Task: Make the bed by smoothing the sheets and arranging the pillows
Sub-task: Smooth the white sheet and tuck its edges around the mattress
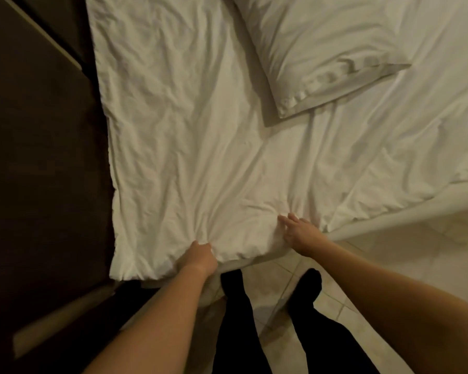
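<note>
L hand (201, 252) at btm ctr-left, fingers curled into sheet (187, 130), clutching a bunch of fabric just in from near edge; creases fanning up from that fist. R hand (299, 233) at btm ctr-right, on same near edge; fingers (284, 220) fairly straight on top of fabric w/ wrinkles gathered at tips; thumb hidden, so can't tell whether pinching or only pressing. Sheet spread over bed, filling ctr & top of frame, rumpled, puffed up btwn the 2 hands; left edge beside dark surface (38, 157). Count: 1 pillow (322, 49) at upper right, askew on sheet, well apart from both hands; 1 sheet; 2 hands; 2 legs (238, 319) in black over pale tiles (416, 238) at btm.
</note>
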`<move>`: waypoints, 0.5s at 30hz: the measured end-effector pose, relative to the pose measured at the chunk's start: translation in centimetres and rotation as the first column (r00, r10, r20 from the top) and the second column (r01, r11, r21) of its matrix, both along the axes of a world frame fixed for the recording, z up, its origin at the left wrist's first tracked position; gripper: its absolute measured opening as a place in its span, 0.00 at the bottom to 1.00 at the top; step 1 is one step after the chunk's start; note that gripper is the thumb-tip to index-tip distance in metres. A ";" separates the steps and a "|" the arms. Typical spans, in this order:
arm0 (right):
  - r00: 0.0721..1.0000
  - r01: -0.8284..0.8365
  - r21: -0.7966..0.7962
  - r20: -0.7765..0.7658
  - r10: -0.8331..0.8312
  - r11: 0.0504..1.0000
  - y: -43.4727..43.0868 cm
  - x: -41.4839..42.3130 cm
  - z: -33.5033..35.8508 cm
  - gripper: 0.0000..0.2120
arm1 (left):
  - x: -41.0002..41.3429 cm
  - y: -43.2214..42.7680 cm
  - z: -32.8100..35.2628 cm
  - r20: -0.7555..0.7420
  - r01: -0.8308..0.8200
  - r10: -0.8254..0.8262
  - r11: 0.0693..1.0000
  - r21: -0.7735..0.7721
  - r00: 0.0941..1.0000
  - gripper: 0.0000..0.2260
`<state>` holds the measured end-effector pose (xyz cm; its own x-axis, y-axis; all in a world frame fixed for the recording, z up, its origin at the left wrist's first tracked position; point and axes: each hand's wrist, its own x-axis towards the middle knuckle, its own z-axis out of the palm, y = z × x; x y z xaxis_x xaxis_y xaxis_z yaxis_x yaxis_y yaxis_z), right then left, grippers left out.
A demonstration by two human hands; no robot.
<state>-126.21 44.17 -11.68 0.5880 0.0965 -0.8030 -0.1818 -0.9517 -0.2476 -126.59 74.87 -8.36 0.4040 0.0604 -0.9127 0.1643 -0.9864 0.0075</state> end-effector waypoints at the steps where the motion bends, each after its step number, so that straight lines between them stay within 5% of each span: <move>1: 1.000 0.018 0.025 0.021 -0.019 1.000 -0.4 0.3 0.7 0.28 | 0.5 -0.9 0.8 0.021 -0.017 0.017 1.000 0.010 1.000 0.20; 6: 0.988 0.125 0.079 0.080 -0.131 0.989 -3.9 0.6 4.9 0.27 | 1.5 -5.3 4.4 0.096 -0.063 0.061 0.998 0.023 0.994 0.16; 15: 0.943 0.220 0.066 0.239 -0.230 0.973 -17.0 0.2 15.6 0.26 | 1.0 -17.4 11.9 0.277 -0.133 0.169 0.981 -0.143 0.946 0.26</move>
<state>-126.03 27.20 3.90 0.7753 -0.0332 -0.6307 -0.3197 -0.8819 -0.3465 -125.59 57.43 3.57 0.6438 0.0375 -0.7643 0.2849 -0.9387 0.1940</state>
